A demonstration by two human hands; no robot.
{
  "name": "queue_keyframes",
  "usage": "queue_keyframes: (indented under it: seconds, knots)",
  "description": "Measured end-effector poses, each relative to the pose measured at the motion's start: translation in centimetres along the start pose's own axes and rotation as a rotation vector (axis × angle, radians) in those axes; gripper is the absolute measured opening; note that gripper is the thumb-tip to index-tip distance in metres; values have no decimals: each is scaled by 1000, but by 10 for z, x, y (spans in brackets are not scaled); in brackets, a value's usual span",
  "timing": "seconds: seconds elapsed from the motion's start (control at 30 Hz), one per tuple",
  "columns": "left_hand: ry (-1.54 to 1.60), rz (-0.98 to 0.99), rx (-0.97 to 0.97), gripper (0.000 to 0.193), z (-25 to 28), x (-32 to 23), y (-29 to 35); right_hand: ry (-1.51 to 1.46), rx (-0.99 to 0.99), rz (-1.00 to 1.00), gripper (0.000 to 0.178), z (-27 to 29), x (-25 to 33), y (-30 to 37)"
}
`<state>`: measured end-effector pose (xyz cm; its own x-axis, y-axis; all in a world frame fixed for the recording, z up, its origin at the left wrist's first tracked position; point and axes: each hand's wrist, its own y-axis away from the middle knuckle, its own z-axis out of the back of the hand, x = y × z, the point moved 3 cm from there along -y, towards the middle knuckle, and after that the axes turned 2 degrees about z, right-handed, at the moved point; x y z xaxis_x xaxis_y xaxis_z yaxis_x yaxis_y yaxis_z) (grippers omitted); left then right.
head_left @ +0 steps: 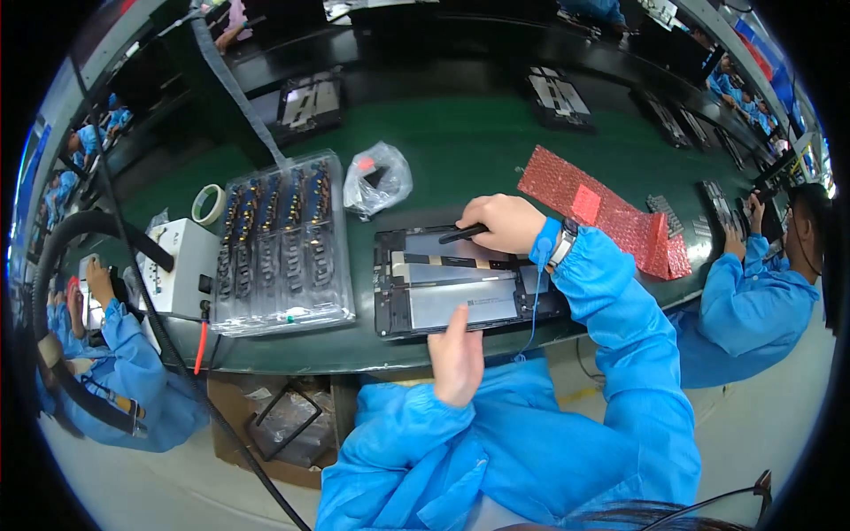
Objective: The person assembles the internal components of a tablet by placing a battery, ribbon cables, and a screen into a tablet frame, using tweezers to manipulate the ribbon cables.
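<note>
On the green bench before me lies an opened tablet (421,311), its silver batteries and dark inner frame showing. My left hand (457,361) takes its near edge, thumb up over the silver battery and the other fingers partly hidden. Over the far side of the tablet is my right hand (506,225), closed round a slim black stick-like tool (462,234) that points left; its exact kind is unclear. A wrist strap (546,241) with a blue cord hanging down sits on my right wrist, beside a watch (563,244).
Left of the tablet stands a clear plastic tray (341,296) of small parts, with a white box (184,265) and tape roll (209,203) beyond. A plastic bag (379,180) lies behind, red bubble wrap (611,226) to the right. Co-workers (753,301) sit at both sides.
</note>
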<state>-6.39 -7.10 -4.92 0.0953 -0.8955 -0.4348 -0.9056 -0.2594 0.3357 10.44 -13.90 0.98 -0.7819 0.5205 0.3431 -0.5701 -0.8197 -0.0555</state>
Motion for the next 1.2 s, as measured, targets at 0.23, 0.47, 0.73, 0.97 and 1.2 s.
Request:
queue_keyframes:
  seconds: [0.23,0.47,0.73,0.97,1.2]
  knots:
    - [-463,-216,147,34,-46,-25,-3,-402,-743,132,31,53,16,18]
    - [-1465,-1244,432,58,-113,-60,24,-1240,-1079,287,37,61,48,52]
    - [-1738,-1464,235,38,-92,-39,37,-1073,-1037,157,34,80,24,49]
    - [-1737,-1482,232,39,-90,-43,40,-929,-954,64,32,88,4,61]
    - [-867,-467,472,36,-107,-50,11,-701,-647,17,29,94,10,30]
